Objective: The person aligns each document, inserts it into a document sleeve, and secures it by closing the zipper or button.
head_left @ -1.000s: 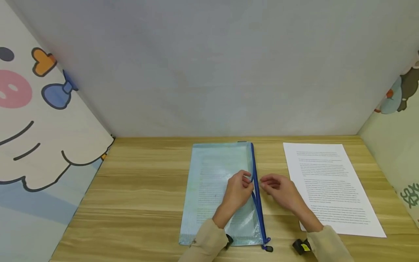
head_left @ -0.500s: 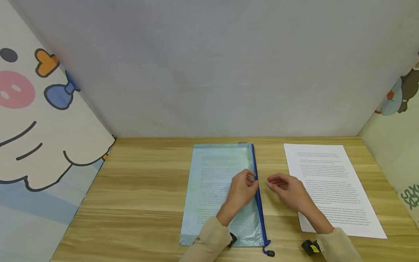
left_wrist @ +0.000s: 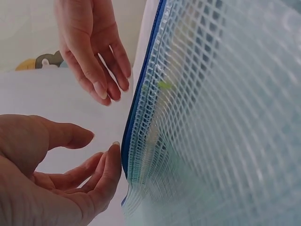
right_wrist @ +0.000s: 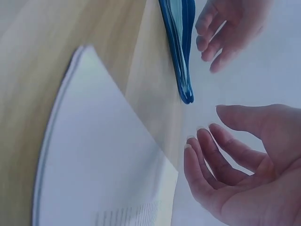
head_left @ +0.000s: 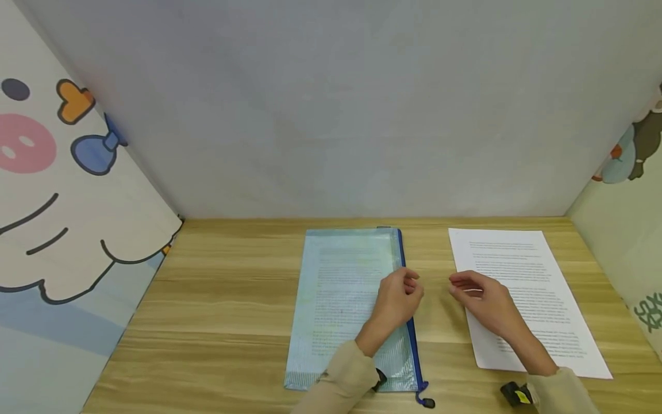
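Observation:
A pale blue mesh zip pouch [head_left: 341,259] lies flat on the table, with printed text showing through it. Its dark blue zipper edge [left_wrist: 141,94] faces right, and a black-tipped zipper pull [head_left: 427,402] hangs at the near corner. My left hand [head_left: 398,299] hovers over that edge, thumb apart from loosely bent fingers, holding nothing. To its right, my right hand [head_left: 488,302] is above the left side of a stack of printed paper [head_left: 532,276]. Its fingers are relaxed, with a gap to the thumb and nothing between them.
The wooden table [head_left: 222,299] extends to the left of the pouch. A pale wall [head_left: 362,115] rises behind it. Cartoon-printed panels [head_left: 31,230] flank both sides, and a black wrist camera [head_left: 516,394] sits by the right sleeve.
Both hands have moved right, the right one farther, over the paper. The left has come off the blue zipper edge it was at, and the parted zipper strips have come together.

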Demonstrator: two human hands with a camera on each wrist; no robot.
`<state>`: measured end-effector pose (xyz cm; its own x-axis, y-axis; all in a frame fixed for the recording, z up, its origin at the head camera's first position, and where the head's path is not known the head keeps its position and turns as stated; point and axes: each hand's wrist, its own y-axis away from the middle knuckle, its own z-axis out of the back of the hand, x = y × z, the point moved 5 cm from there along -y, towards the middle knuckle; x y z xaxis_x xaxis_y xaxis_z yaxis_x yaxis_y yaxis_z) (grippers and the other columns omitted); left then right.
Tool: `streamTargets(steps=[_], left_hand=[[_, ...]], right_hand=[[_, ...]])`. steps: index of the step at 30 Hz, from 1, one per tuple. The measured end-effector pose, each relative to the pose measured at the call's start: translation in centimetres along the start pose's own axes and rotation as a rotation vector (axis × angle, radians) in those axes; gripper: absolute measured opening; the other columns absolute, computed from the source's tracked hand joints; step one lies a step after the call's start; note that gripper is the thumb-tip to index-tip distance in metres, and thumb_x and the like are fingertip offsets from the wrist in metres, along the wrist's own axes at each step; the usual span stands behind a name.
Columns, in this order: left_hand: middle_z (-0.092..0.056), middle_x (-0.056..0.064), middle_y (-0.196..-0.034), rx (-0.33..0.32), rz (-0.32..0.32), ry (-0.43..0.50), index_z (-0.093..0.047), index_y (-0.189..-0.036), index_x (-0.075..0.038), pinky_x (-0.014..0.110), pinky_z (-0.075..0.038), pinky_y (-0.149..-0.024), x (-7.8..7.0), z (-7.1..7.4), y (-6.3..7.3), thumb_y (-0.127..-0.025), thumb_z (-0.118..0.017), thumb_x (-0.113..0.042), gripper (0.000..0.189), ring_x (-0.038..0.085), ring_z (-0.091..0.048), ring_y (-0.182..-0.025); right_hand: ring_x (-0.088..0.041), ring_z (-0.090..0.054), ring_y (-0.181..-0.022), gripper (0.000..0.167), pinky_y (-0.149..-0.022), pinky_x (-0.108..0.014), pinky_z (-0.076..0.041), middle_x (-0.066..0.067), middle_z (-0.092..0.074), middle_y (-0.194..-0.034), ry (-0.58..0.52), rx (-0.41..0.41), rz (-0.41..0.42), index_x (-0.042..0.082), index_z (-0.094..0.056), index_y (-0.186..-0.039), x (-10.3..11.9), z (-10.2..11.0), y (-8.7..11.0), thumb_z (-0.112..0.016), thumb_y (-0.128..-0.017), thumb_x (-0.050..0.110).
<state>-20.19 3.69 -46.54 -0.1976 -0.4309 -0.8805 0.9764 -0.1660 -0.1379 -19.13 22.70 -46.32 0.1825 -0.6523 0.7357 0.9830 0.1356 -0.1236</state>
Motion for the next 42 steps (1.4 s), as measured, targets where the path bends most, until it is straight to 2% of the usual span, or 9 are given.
streamTargets(steps=[8,14,19,25,28,30,33,36,42], left_hand=[[-0.068,0.006,-0.084,0.036,0.025,0.022,-0.07,-0.104,0.006,0.015,-0.052,-0.071,-0.4,-0.2,0.0,-0.087,-0.065,-0.001,0.019,0.009,-0.067,-0.076],[-0.068,0.004,-0.084,0.075,0.047,0.018,-0.07,-0.105,0.005,0.015,-0.051,-0.071,-0.6,-0.5,0.0,-0.087,-0.064,-0.002,0.02,0.006,-0.064,-0.075],[-0.067,0.003,-0.086,0.105,0.067,0.016,-0.07,-0.107,0.005,0.015,-0.051,-0.072,-0.8,-0.8,0.0,-0.088,-0.065,-0.003,0.021,0.005,-0.064,-0.077],[-0.067,0.003,-0.09,0.148,0.095,0.02,-0.069,-0.112,0.005,0.017,-0.052,-0.075,-1.1,-1.1,0.3,-0.09,-0.063,-0.005,0.025,0.007,-0.065,-0.081],[-0.068,0.003,-0.094,0.168,0.109,0.02,-0.068,-0.115,0.005,0.018,-0.053,-0.077,-1.3,-1.2,0.4,-0.091,-0.062,-0.007,0.027,0.008,-0.066,-0.085],[-0.069,0.004,-0.096,0.172,0.12,0.016,-0.068,-0.116,0.004,0.018,-0.053,-0.078,-1.4,-1.4,0.4,-0.092,-0.063,-0.008,0.027,0.009,-0.067,-0.087],[-0.07,0.005,-0.098,0.168,0.141,0.022,-0.068,-0.116,0.005,0.019,-0.054,-0.079,-1.5,-1.6,0.3,-0.093,-0.065,-0.009,0.027,0.011,-0.068,-0.09],[-0.07,0.005,-0.099,0.173,0.17,0.033,-0.068,-0.117,0.005,0.019,-0.053,-0.08,-1.5,-1.9,0.3,-0.093,-0.066,-0.01,0.029,0.01,-0.068,-0.091],[-0.069,0.006,-0.106,0.191,0.224,0.049,-0.066,-0.123,0.004,0.02,-0.053,-0.082,-1.3,-2.3,0.4,-0.093,-0.066,-0.015,0.035,0.011,-0.068,-0.096]], right_hand=[[-0.03,-0.072,-0.096,0.023,-0.078,-0.019,-0.056,-0.016,-0.075,-0.105,0.034,-0.027,-0.017,-0.003,-0.071,-0.114,-0.6,1.4,0.0,-0.073,-0.096,0.011],[-0.013,-0.07,-0.091,0.023,-0.076,-0.014,-0.053,-0.016,-0.075,-0.104,0.033,-0.047,-0.023,-0.002,-0.071,-0.113,-1.0,2.2,0.5,-0.074,-0.096,0.013],[-0.006,-0.068,-0.089,0.026,-0.075,-0.011,-0.052,-0.017,-0.074,-0.105,0.046,-0.041,-0.038,-0.003,-0.07,-0.115,-1.4,2.7,0.8,-0.072,-0.097,0.016],[0.009,-0.06,-0.086,0.027,-0.074,-0.008,-0.05,-0.019,-0.073,-0.104,0.067,-0.051,-0.049,-0.004,-0.069,-0.115,-2.3,3.5,1.1,-0.074,-0.095,0.014],[-0.002,-0.066,-0.088,0.029,-0.074,-0.012,-0.052,-0.023,-0.072,-0.105,0.107,-0.059,-0.055,-0.006,-0.068,-0.116,-2.9,3.9,1.3,-0.075,-0.094,0.013],[-0.019,-0.071,-0.092,0.031,-0.075,-0.017,-0.055,-0.025,-0.071,-0.107,0.138,-0.064,-0.054,-0.007,-0.067,-0.116,-3.3,4.2,1.4,-0.075,-0.094,0.012],[-0.043,-0.068,-0.099,0.033,-0.078,-0.033,-0.059,-0.029,-0.07,-0.109,0.173,-0.067,-0.048,-0.009,-0.066,-0.117,-3.6,4.5,1.5,-0.076,-0.093,0.011],[-0.048,-0.065,-0.102,0.035,-0.082,-0.046,-0.057,-0.032,-0.067,-0.112,0.198,-0.057,-0.056,-0.011,-0.063,-0.119,-4.0,4.8,1.7,-0.075,-0.093,0.011],[-0.051,-0.063,-0.105,0.042,-0.086,-0.058,-0.053,-0.037,-0.063,-0.115,0.23,-0.022,-0.096,-0.014,-0.058,-0.124,-4.7,5.3,2.0,-0.073,-0.095,0.013]])
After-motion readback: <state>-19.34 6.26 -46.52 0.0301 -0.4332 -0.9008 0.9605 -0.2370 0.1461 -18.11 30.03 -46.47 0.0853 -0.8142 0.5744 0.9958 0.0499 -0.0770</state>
